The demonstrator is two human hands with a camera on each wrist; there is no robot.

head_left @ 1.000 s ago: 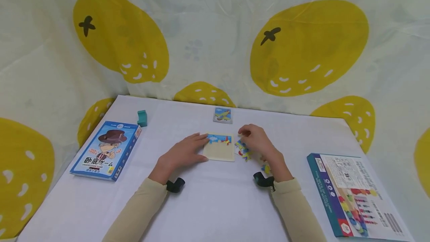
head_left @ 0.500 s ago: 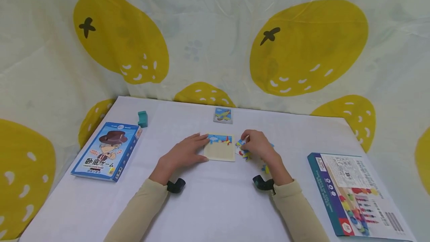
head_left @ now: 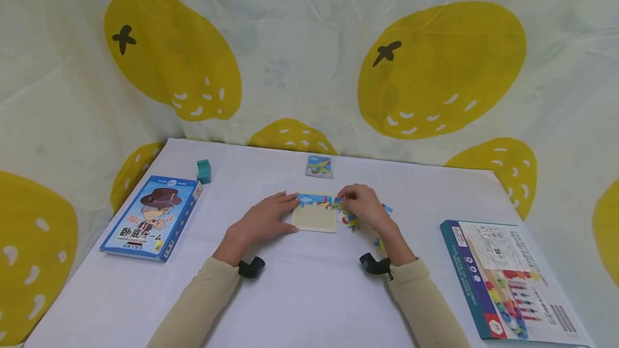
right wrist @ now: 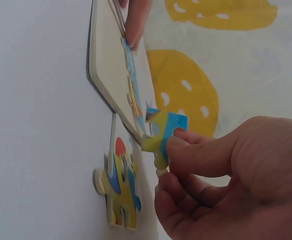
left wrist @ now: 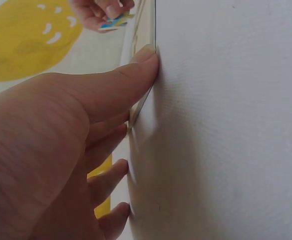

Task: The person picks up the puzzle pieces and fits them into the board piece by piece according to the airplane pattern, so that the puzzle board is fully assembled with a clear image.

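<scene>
Left hand (head_left: 265, 221) spread against the puzzle board (head_left: 314, 220), right hand (head_left: 366, 207) in a pinch on a puzzle piece (right wrist: 173, 125), apparently alongside.

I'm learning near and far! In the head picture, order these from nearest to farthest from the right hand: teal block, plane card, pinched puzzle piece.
1. Puzzle piece: pinched in the right hand.
2. Plane card: ahead and left of that hand.
3. Teal block: much farther left.
</scene>
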